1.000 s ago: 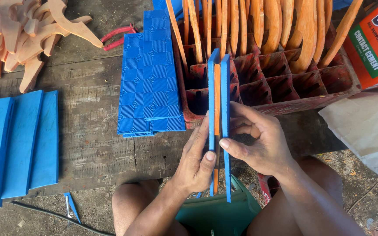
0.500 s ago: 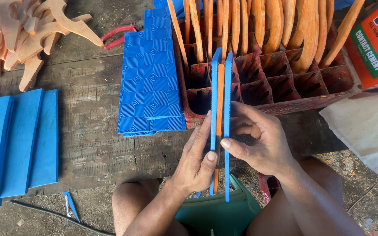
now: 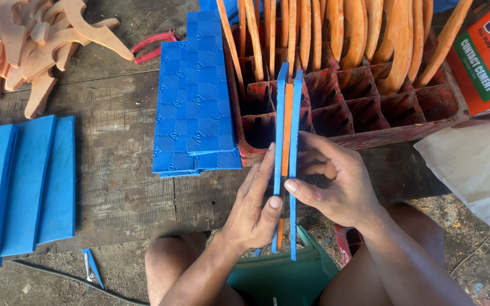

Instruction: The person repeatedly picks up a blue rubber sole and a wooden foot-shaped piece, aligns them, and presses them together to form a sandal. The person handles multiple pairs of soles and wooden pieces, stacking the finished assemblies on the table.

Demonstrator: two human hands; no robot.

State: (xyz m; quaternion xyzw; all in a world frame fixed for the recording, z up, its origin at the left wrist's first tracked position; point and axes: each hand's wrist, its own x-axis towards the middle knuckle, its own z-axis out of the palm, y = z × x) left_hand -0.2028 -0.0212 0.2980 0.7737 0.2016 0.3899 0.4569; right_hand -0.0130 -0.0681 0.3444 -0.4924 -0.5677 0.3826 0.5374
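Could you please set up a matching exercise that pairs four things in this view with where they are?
Things:
1. blue sheets
2. blue strips
3. red crate
4. orange strip

Places:
A. upright between two blue pieces, held by the left hand and right hand
B. laid side by side at the left of the table
C. at the top right, holding upright orange pieces
D. stacked at the middle of the table, just left of the crate

Pairs: 1-D, 2-B, 3-C, 4-A
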